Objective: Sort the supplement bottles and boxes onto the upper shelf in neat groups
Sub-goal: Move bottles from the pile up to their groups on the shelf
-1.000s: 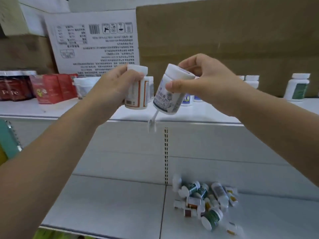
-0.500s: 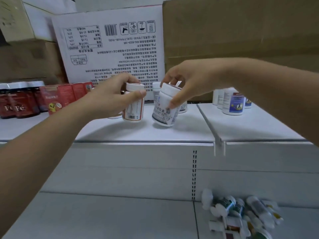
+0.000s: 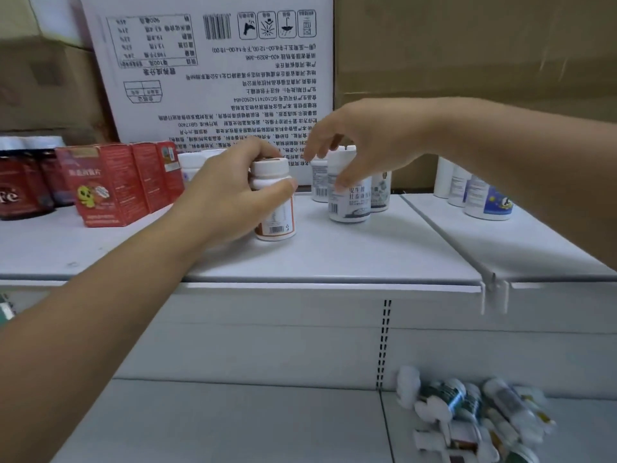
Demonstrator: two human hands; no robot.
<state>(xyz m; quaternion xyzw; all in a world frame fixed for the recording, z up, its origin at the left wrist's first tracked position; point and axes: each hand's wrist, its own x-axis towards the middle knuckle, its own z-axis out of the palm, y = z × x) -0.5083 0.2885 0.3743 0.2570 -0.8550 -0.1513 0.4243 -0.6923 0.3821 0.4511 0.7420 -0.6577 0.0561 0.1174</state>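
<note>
Our left hand (image 3: 230, 195), reaching in from eight o'clock past dark jars (image 3: 20, 192) cut off at nine, curls round the orange-labelled bottle (image 3: 277, 212), upright on the upper shelf (image 3: 334, 259); the palm hides its left side. At one o'clock our right hand (image 3: 367, 138) hovers, fingers loosely spread, over the grey-labelled bottle (image 3: 350, 205); whether the thumb touches it we cannot tell. At five o'clock the loose bottles (image 3: 467, 416) blur.

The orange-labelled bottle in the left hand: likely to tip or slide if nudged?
Orange-labelled bottle stands upright, taller than wide, so a high push may tip it. The smooth white shelf probably lets it slide under a low push.
</note>
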